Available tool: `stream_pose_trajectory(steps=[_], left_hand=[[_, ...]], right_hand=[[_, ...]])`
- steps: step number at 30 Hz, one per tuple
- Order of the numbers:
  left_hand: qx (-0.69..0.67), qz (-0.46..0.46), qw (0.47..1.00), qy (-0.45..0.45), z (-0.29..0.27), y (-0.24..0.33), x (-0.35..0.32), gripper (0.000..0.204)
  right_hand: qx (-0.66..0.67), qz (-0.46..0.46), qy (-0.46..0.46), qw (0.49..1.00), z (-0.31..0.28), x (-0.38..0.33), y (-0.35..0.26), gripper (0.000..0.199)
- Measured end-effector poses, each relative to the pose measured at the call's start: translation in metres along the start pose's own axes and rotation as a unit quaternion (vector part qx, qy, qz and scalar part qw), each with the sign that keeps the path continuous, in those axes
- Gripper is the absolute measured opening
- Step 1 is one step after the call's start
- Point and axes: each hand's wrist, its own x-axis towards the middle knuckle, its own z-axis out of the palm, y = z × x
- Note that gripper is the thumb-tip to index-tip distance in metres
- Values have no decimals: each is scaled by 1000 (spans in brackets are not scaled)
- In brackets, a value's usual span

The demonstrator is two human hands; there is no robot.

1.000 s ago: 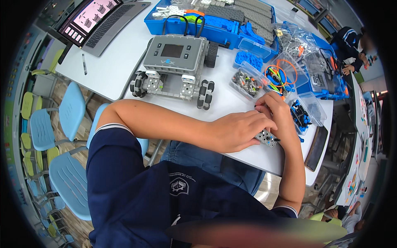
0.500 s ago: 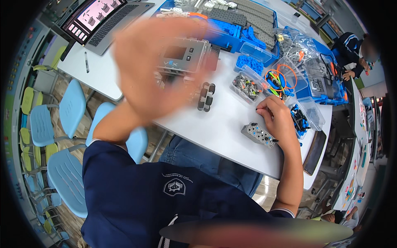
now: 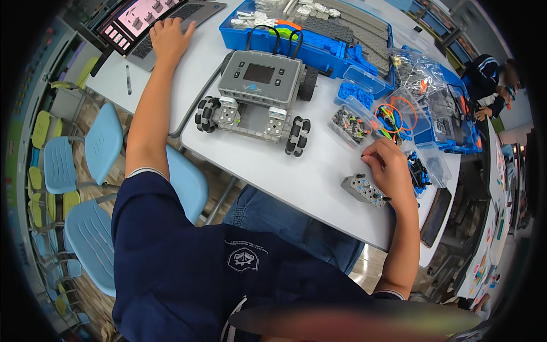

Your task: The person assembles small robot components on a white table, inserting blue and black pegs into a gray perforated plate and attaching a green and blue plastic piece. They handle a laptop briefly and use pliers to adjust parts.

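Note:
My left hand (image 3: 171,41) rests on the keyboard of an open laptop (image 3: 206,9), fingers spread apart. On the table's right side my right hand (image 3: 388,166) is closed in a pinch; whatever its fingertips hold is too small or hidden to make out. Just below that hand lies a grey perforated block (image 3: 363,190) with black and blue pins in it. Between my arms stands a wheeled robot (image 3: 259,80) with a grey control box, a small dark screen, black cables and roller wheels.
Behind the robot sits a blue tub (image 3: 232,37) of grey and white plates. Clear boxes of small connectors (image 3: 350,125) and blue-black parts (image 3: 417,172) flank my right hand. A dark flat case (image 3: 436,215) lies at the right edge, a pen (image 3: 129,80) at left. Another person (image 3: 483,77) works beyond.
My left hand has swung from in front of the robot up and left onto the laptop, uncovering the robot. My right hand keeps its pinch in nearly the same place.

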Motion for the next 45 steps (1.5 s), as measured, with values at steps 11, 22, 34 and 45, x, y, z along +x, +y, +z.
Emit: stream_pose_trajectory(steps=[11,22,34,45], left_hand=[[41,-37,991,-123,-11,8,-7,62],[22,-58,986,-157,-1,4,-9,64],[43,-88,981,-169,11,1,-12,75],[30,-8,993,-114,0,3,-8,60]], right_hand=[[6,46,-27,999,-2,0,-2,8],[3,32,-26,999,-4,0,-4,9],[-9,-3,-5,1000,-1,-1,0,12],[-7,-5,-3,1000,0,-1,2,12]])
